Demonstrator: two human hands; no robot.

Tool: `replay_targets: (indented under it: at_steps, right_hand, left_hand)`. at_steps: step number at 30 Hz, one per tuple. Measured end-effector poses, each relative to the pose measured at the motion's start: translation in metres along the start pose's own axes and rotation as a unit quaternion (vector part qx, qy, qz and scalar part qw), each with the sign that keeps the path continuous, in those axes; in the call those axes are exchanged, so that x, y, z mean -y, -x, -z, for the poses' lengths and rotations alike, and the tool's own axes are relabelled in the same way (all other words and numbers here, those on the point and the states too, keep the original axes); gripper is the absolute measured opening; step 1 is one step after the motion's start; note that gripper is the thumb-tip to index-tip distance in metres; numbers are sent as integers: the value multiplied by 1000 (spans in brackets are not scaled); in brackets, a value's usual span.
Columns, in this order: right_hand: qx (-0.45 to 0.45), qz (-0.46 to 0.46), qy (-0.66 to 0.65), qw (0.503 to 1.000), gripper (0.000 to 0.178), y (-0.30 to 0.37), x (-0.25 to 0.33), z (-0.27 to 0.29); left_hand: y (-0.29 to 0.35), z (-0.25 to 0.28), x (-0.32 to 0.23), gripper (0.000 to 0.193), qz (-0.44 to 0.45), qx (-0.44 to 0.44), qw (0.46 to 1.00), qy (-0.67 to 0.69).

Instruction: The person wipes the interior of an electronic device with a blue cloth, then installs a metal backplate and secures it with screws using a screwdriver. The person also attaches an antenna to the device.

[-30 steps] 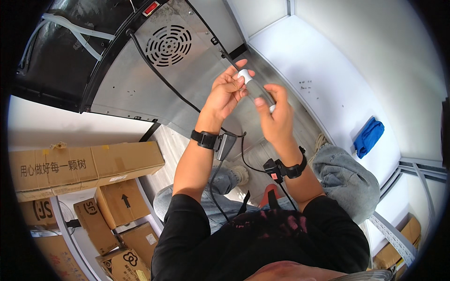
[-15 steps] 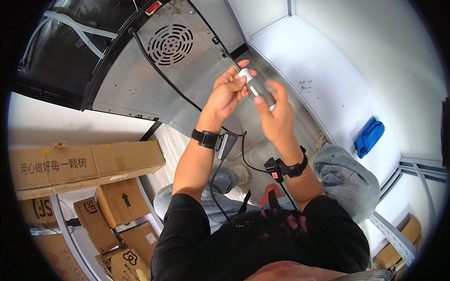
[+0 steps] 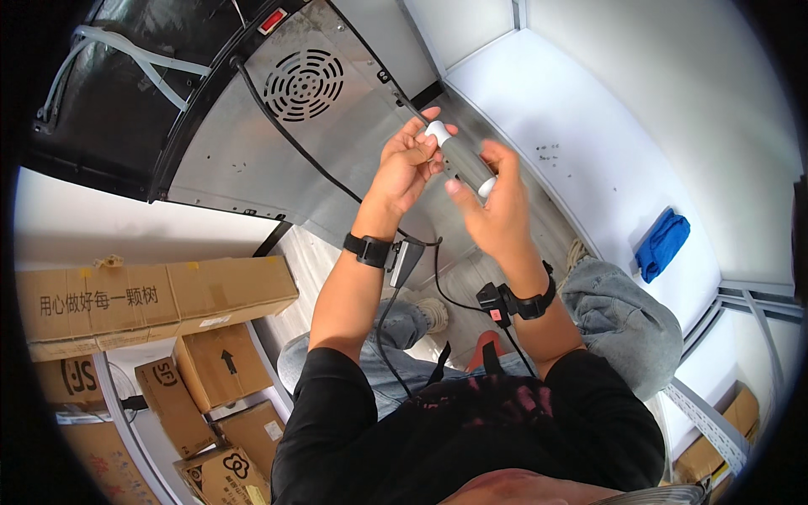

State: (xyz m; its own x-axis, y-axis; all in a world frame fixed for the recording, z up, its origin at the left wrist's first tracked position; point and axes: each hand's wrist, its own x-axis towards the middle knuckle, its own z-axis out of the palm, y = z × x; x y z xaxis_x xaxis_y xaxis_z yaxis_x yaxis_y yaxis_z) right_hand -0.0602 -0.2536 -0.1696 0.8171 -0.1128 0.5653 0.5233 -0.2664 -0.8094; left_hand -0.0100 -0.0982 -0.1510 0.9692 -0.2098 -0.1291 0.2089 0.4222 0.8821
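Note:
My left hand point(image 3: 408, 164) is closed around the white collar of a grey cylindrical screwdriver-like tool point(image 3: 465, 160). A dark shaft runs from the collar up toward the edge of a metal panel point(image 3: 227, 160); whether its tip touches the panel I cannot make out. The tool's rounded white butt end slants down toward my right hand point(image 3: 497, 198). That hand is open, its thumb and fingers apart on either side of the butt, the fingers slightly blurred. Any contact there is unclear.
The panel has a round slotted vent point(image 3: 305, 86), a black cable point(image 3: 295, 143) and a red switch point(image 3: 272, 21). Cardboard boxes point(image 3: 227, 290) stand at left. A blue cloth point(image 3: 663, 244) lies on a white shelf point(image 3: 589, 160) at right.
The tool has turned about its length, so the light strip on its side no longer shows. My right thumb has moved off the grip and the fingers have spread. My left hand stays nearly put.

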Motion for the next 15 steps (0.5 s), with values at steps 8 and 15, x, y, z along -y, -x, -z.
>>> replay_targets:
  at_steps: [8, 15]
  right_hand:
    - [89, -185, -29, 978, 46, -2, 7, 8]
    - [109, -184, -102, 972, 45, -1, 9, 7]
  left_hand:
    - [-5, 4, 5, 36, 30, -26, 999, -16]
    - [3, 4, -6, 35, 27, 7, 1000, -6]
